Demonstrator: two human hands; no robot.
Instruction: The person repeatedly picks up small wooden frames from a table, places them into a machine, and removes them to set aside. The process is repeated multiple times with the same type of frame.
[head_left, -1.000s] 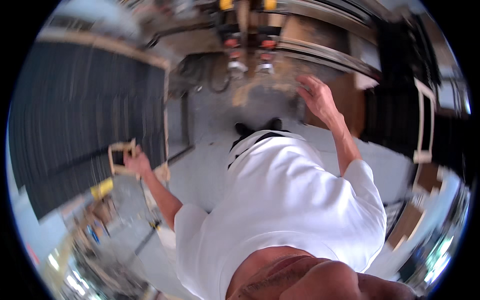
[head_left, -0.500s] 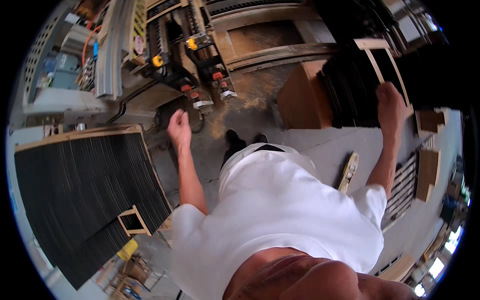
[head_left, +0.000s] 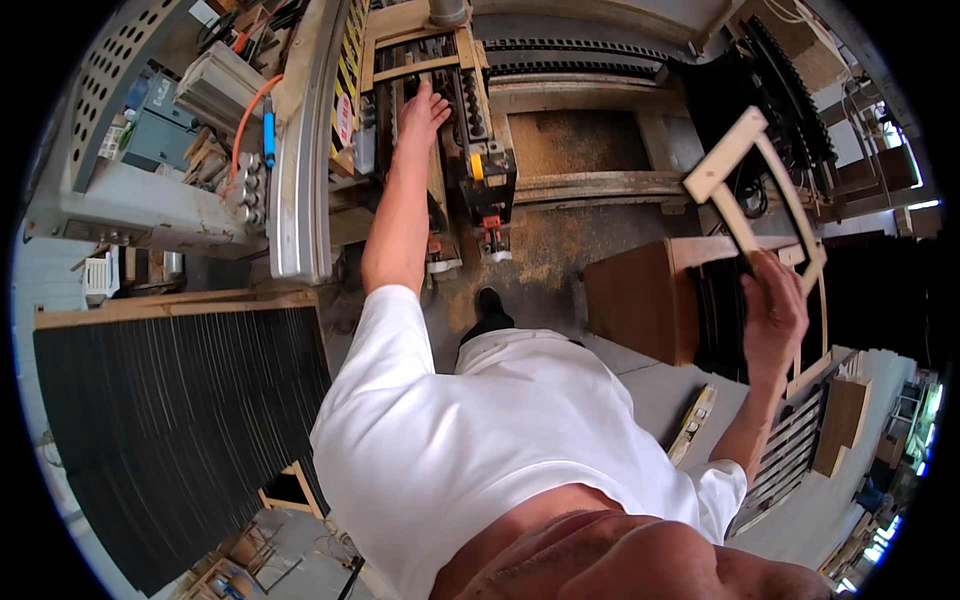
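Observation:
My right hand, off to the right, is closed round one side of a pale wooden frame. That frame is tilted up in the air, its wide end pointing away from me. My left arm stretches forward over a machine, and my left hand has its fingers apart with nothing visible in them. Just beyond those fingers, another wooden frame lies on the machine bed. Whether the fingertips touch its crosspiece I cannot tell.
At left stands a large stack of black-edged pieces. A brown box and more black pieces stand on the right, beside the held frame. A yellowish tool-like bar lies on the floor. An orange hose hangs at the machine's left.
My left hand has gone forward from near my body to over the machine. My right hand now holds a wooden frame up, tilted. My body has moved closer to the machine.

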